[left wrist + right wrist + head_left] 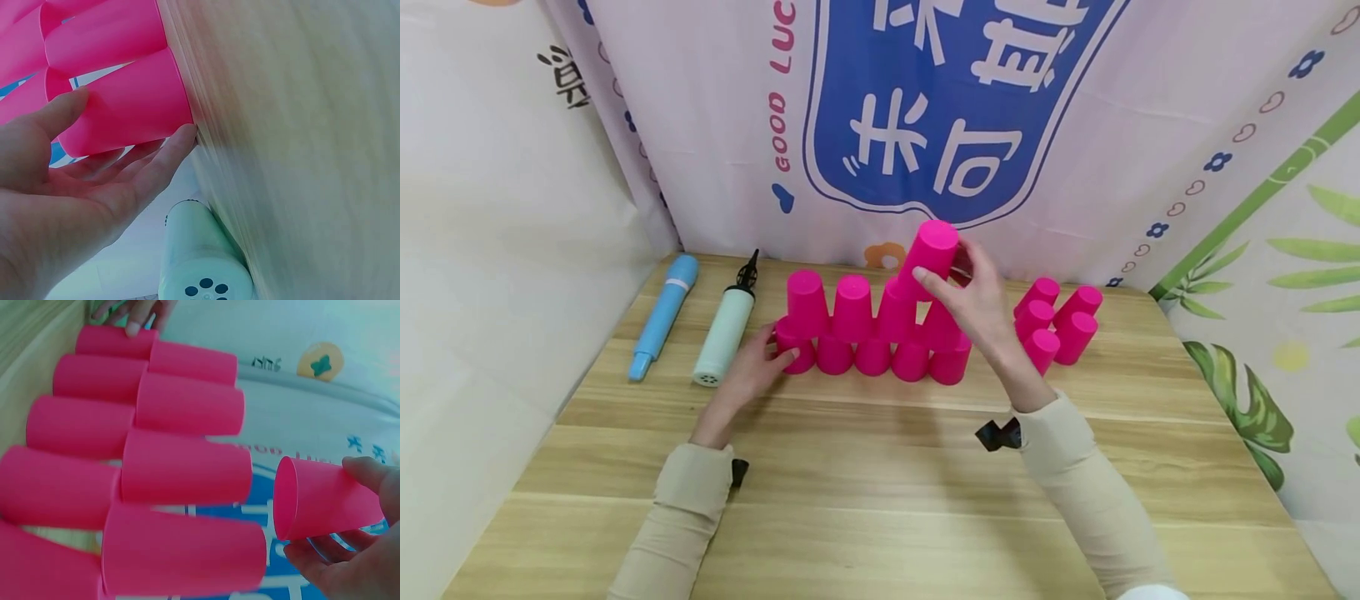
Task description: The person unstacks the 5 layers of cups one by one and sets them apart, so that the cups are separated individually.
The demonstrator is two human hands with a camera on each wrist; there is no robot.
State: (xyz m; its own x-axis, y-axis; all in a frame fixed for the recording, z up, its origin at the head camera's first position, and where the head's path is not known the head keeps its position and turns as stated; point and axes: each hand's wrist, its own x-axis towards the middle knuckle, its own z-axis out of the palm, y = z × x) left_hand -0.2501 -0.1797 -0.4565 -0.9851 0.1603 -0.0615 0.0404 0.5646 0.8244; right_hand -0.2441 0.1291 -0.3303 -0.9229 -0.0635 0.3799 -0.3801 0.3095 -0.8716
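Open desk (880, 500) spans the lower centre of the frame, leaving room in front. Mid-frame, the left hand (752, 362) holds the left-end cup (798, 343) between thumb and fingers, in a bottom row (873, 357) of five. The second row (853, 308) looks complete with four; a third seems left to build. Five loose cups (1077, 337) stand at right. The right hand (977, 304) grips a tilted cup (931, 250) above the second row's right half, apart from it. Close behind, the printed cloth (722, 192) limits backward room.
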